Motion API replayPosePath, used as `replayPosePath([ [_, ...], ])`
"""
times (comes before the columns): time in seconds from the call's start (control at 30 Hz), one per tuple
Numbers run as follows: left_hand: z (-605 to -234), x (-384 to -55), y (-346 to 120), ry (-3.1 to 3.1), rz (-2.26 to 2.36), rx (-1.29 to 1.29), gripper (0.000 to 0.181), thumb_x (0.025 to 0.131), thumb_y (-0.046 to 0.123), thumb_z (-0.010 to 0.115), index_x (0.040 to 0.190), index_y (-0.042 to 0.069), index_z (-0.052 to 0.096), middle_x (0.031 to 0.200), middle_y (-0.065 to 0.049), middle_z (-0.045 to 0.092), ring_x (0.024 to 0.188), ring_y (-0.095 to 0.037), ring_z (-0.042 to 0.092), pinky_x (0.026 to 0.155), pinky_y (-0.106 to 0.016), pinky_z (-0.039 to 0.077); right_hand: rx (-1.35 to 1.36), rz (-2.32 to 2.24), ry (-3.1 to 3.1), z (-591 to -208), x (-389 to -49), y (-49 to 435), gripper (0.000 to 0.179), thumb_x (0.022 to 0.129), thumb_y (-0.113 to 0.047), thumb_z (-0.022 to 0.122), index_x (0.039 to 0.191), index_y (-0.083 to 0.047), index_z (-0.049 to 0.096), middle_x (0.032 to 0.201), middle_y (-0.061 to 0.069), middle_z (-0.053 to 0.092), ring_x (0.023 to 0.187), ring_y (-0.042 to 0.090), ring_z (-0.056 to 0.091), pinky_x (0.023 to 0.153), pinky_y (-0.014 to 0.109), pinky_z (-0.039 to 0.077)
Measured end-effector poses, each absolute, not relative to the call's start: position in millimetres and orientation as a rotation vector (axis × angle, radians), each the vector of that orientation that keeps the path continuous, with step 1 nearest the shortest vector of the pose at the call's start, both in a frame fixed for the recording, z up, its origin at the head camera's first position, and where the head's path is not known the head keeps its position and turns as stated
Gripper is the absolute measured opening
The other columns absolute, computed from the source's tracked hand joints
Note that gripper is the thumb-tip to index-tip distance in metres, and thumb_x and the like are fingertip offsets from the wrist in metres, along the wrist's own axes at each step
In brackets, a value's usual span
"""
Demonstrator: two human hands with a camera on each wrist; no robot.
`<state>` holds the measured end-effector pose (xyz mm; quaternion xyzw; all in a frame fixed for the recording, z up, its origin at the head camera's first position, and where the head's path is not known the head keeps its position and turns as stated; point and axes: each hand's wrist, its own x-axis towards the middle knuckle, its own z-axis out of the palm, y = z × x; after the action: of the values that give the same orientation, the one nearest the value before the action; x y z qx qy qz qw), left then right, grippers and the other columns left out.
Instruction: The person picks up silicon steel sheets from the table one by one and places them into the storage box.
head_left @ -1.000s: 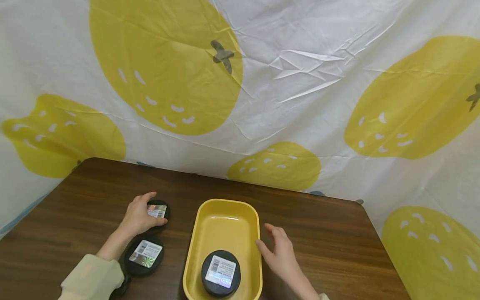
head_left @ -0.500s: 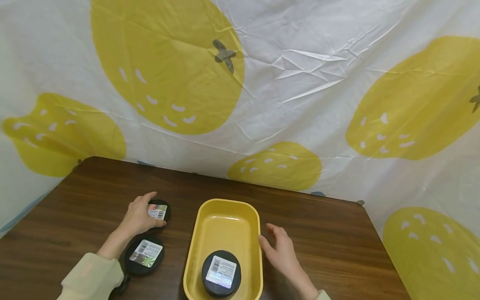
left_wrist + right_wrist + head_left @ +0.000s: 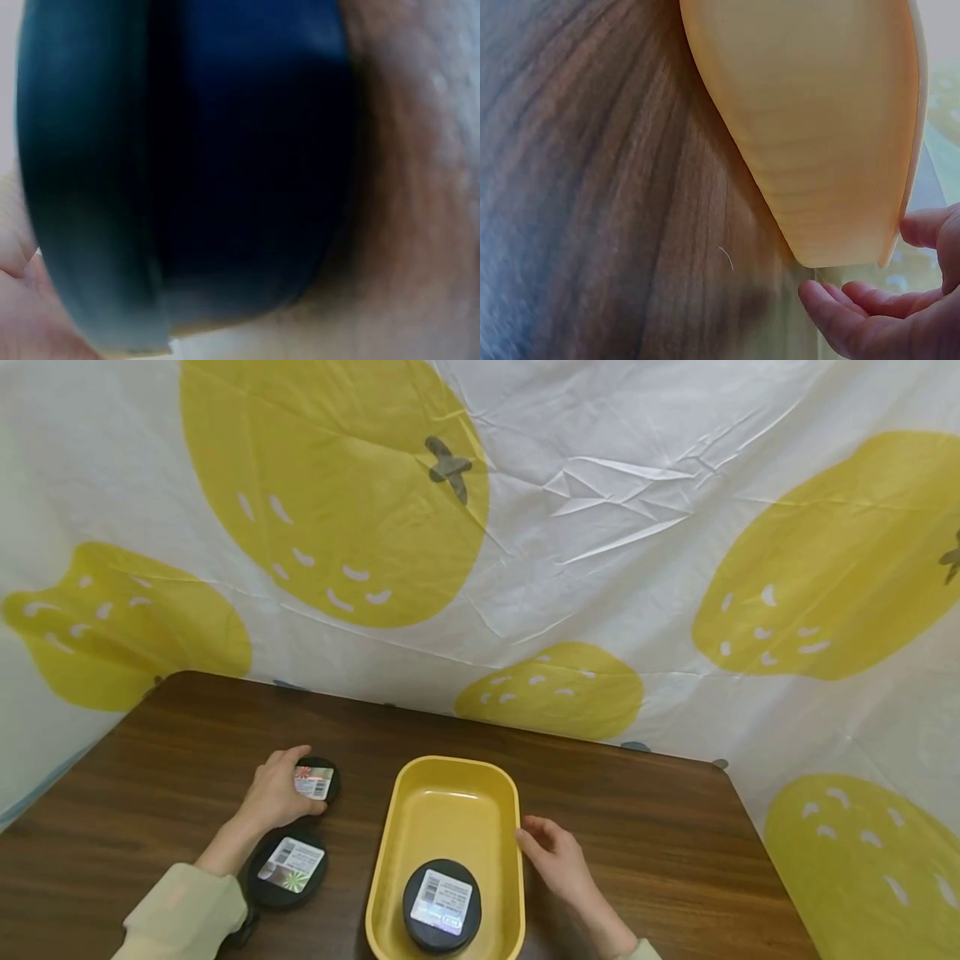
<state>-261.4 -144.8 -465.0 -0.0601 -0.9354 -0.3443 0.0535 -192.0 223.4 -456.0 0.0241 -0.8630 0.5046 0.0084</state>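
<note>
In the head view my left hand [image 3: 273, 789] holds a black round container [image 3: 327, 782] with a silvery barcode label on top, thumb at its near edge and fingers at its far edge. A second such container [image 3: 285, 897] stands nearer, below my left wrist. The large dark container [image 3: 247, 165] fills the left wrist view, blurred. A third black container [image 3: 438, 935] lies inside the yellow tray [image 3: 450, 810]. My right hand [image 3: 558, 864] is at the tray's right side, its thumb touching the rim of the tray [image 3: 810, 150] and its other fingers loosely bent.
All of it stands on a dark brown wooden table [image 3: 660, 835]. A white cloth with yellow lemon prints [image 3: 585, 410] hangs behind the table and along its sides.
My left thumb has drawn in toward the container's edge. The right hand's fingers have shifted slightly and bent more beside the tray. The containers and tray stay in place.
</note>
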Motion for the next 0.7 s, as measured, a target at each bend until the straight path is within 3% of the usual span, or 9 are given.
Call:
replayPosePath([
  [0.27,-458.9,-258.3,-142.9,-2.858,-1.041,-0.238,0.085,0.058,0.011,0.084,0.128,-0.012,0.043,0.121,-0.036,0.044,0.105,-0.055,0.041,0.083,-0.062,0.039,0.009,2.011,-2.593,-459.6,-191.1,222.3,0.046,0.098,-0.019,0.050,0.121,0.020,0.047,0.112,0.026,0.059,0.098,0.027,0.062,0.082,0.034,0.053],
  [0.7,-429.3,-256.0,-133.6,-2.749,-1.087,-0.348,0.078,0.061,0.012,0.082,0.127,-0.009,0.046,0.120,-0.031,0.048,0.104,-0.048,0.047,0.086,-0.058,0.039,-0.017,2.118,-2.577,-462.0,-191.7,222.9,0.045,0.099,-0.022,0.047,0.120,0.018,0.049,0.110,0.020,0.061,0.098,0.024,0.062,0.083,0.035,0.052],
])
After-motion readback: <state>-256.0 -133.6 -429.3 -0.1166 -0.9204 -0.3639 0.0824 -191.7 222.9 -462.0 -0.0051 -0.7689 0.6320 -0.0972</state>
